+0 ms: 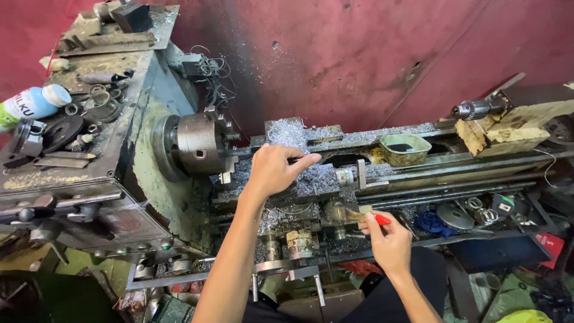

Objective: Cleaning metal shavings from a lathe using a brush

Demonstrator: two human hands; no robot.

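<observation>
Carefully, swarf (311, 179) is best swept off by the brush (365, 214) pinched in the right hand (388, 239), left hand (274, 170) resting open, empty, on the lathe (179, 197).

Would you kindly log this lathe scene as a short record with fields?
Setting: metal lathe against a red wall, covered in metal shavings
Left hand: resting on the shavings on the carriage, beside the chuck
Right hand: holding a small brush with a red handle
Headstock top: plastic bottle, rings and loose parts
Bed, right: green tray, drill chuck
</observation>
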